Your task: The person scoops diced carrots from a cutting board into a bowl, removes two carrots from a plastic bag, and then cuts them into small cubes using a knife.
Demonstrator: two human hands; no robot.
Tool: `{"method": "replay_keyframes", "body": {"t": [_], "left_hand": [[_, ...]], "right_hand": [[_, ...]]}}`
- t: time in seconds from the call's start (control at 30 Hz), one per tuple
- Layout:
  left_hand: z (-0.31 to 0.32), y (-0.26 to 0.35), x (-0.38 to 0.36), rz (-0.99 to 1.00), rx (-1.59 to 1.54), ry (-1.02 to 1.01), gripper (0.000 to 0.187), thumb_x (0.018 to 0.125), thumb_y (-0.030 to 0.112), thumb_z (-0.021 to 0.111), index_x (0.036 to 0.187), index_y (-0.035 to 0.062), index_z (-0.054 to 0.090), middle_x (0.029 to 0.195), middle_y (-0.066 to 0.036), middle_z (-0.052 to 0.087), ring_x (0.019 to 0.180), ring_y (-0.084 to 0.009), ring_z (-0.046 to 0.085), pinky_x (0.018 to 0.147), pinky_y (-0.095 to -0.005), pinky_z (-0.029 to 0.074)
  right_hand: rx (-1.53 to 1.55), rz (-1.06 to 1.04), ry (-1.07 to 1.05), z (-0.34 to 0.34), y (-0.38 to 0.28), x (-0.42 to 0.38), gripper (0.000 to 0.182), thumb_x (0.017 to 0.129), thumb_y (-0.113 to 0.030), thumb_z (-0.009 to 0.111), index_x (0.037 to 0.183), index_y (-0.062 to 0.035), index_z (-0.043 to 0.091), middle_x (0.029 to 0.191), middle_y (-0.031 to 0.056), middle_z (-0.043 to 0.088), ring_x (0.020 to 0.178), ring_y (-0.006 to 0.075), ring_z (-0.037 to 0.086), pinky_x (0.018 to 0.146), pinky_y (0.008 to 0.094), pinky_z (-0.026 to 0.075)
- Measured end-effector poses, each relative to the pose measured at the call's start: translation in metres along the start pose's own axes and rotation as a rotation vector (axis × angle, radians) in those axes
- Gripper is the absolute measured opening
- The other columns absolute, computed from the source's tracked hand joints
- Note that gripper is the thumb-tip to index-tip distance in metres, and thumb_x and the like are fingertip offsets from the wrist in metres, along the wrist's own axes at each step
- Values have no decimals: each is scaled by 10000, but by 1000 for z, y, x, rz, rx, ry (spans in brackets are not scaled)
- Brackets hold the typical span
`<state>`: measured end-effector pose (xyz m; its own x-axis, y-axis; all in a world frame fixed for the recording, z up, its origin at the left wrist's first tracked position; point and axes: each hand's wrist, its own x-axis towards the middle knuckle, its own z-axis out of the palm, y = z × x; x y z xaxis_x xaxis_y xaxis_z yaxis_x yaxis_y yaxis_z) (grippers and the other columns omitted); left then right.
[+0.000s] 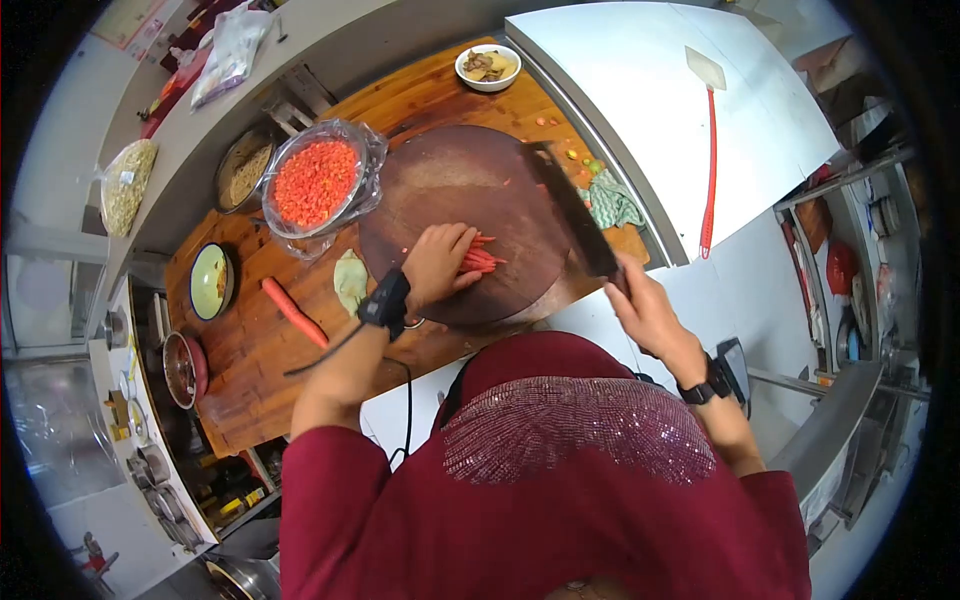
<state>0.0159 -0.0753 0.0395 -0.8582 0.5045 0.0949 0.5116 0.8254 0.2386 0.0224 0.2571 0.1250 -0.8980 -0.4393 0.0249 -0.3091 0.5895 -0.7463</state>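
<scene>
My left hand (436,262) rests on the round brown chopping board (430,180), fingers bent over a small bunch of red-orange carrot strips (482,258) and pressing them together. In my right hand (650,308) is the handle of a large dark cleaver (575,212). Its blade extends over the board's right side, apart from the strips. A whole carrot (294,310) lies on the wooden table left of the board. Beside the board's left edge sits a pale green vegetable piece (350,280). Finely diced carrot (315,183) fills a plastic-lined bowl at the upper left.
A white bowl of sliced food (487,68) stands at the wooden table's (420,90) far end. A green checked cloth (612,202) and scraps lie right of the board. A yellow-green bowl (211,281) is at left. A red-handled spatula (711,150) rests on the white counter.
</scene>
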Motion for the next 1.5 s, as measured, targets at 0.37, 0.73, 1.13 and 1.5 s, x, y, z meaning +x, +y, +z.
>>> {"method": "replay_keyframes", "body": {"t": [0.37,0.73,1.13,1.5], "left_hand": [[37,38,2,-692,210,496,527,767,361,638,1157,32,506,1085,-97,535,1006,-271,510,818,-396,419],[52,25,2,-762,74,749,140,835,191,545,928,101,597,941,-56,557,923,-267,527,806,-406,406],[50,22,2,-760,-83,713,94,797,136,549,879,96,573,906,-70,560,875,-285,526,782,-403,411],[52,24,1,-673,-25,745,144,739,136,597,880,121,576,898,-44,542,875,-268,519,757,-398,415]], "right_hand": [[-410,-128,-348,63,-14,70,570,860,-111,494,1380,-153,263,944,258,582,812,426,582,701,499,454],[-362,-224,-394,65,-48,98,665,828,-59,541,1408,-163,233,937,264,588,823,420,584,712,476,464],[-583,-98,-548,85,-71,112,693,831,-91,480,1438,-197,163,820,264,618,733,430,600,676,501,467],[-483,-165,-535,86,-75,116,712,822,-75,506,1432,-205,163,766,271,603,697,431,590,647,511,464]]}}
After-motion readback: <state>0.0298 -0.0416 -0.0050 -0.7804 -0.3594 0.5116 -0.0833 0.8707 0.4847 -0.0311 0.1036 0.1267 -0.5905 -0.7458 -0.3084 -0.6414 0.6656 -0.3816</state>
